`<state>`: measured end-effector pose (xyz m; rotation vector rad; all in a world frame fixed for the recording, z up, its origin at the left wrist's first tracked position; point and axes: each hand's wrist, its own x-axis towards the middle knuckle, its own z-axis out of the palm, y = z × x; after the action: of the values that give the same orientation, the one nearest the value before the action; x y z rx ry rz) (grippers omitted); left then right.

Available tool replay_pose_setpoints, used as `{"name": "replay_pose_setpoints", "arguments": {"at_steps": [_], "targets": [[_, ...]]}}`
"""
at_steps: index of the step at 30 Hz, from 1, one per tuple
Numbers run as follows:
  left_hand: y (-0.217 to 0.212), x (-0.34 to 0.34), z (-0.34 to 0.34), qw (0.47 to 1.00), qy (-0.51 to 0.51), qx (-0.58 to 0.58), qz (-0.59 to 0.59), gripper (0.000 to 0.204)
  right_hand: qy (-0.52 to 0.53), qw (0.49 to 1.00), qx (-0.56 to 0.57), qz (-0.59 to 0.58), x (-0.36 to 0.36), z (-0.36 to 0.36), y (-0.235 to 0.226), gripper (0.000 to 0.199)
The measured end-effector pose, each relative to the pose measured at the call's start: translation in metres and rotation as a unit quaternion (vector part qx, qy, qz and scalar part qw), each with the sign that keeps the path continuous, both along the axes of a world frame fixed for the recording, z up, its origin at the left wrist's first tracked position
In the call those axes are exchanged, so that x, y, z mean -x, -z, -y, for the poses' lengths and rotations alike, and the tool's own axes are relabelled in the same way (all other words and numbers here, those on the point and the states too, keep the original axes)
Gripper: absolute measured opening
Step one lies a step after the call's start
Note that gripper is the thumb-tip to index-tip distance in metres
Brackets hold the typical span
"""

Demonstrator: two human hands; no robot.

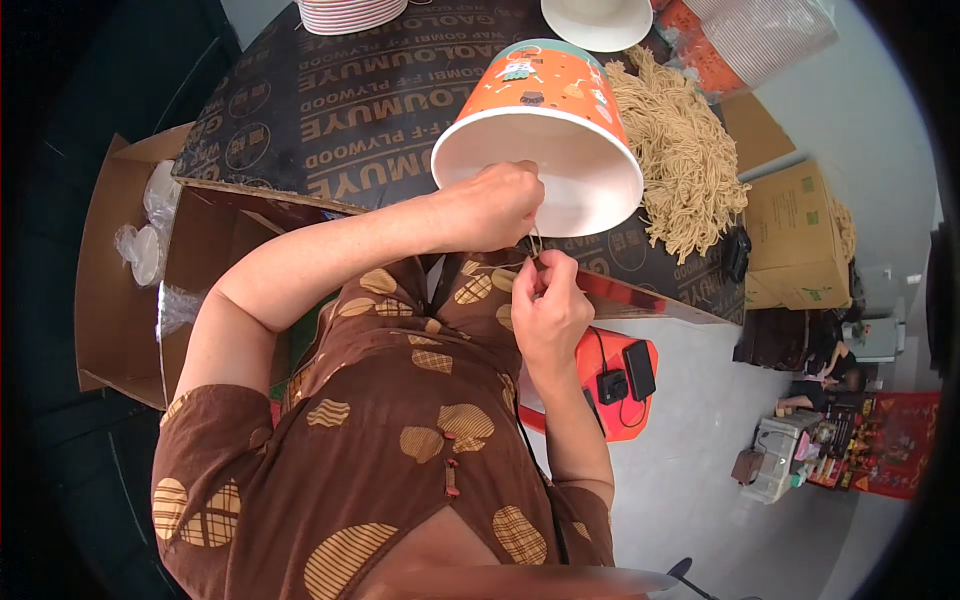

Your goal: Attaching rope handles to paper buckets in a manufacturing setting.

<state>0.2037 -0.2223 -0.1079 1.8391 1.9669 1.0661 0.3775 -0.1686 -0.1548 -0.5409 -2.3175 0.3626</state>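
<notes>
An orange paper bucket (545, 85) with cartoon prints and a white inside lies tilted on the dark table, its mouth facing me. My left hand (495, 205) is closed in front of the bucket's lower rim, fingertips pinched on a thin beige cord (537, 241). Just below and to the right, my right hand (550, 310) pinches the same cord between thumb and fingers. Loops of the cord show between the two hands, close under the rim. Whether the cord is fastened to the bucket is hidden by my left hand.
A heap of beige cords (685, 155) lies right of the bucket. White paper containers (600, 22) and a bagged stack of buckets (765, 40) are at the back. Open cardboard box (120, 270) at left, carton (795, 235) at right. A red stool (628, 425) holds a phone (638, 370).
</notes>
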Motion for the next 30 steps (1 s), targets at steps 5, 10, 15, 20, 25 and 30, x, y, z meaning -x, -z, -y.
{"name": "replay_pose_setpoints", "arguments": {"at_steps": [5,10,15,20,25,30], "targets": [[-0.003,-0.001,0.001,1.0,0.002,0.006,-0.001,0.01,-0.009,0.999,-0.038,-0.015,0.006,-0.001,-0.001,0.02],[0.003,-0.001,0.0,1.0,0.0,0.02,-0.021,0.006,0.008,0.999,-0.053,0.008,0.009,-0.003,-0.004,0.016],[-0.004,-0.005,0.002,0.998,0.001,0.051,-0.04,0.003,0.019,0.997,-0.074,0.014,0.011,-0.003,-0.005,0.012],[-0.004,-0.008,0.002,0.994,-0.006,0.062,-0.092,0.007,0.01,0.994,-0.109,0.005,0.012,-0.002,-0.006,0.011],[-0.007,-0.01,0.0,0.99,-0.013,0.096,-0.104,0.017,-0.003,0.996,-0.091,-0.007,0.01,-0.004,-0.006,0.013],[-0.008,-0.01,0.001,0.988,-0.005,0.089,-0.127,0.019,-0.019,0.997,-0.051,-0.046,0.01,-0.003,-0.007,0.016]]}}
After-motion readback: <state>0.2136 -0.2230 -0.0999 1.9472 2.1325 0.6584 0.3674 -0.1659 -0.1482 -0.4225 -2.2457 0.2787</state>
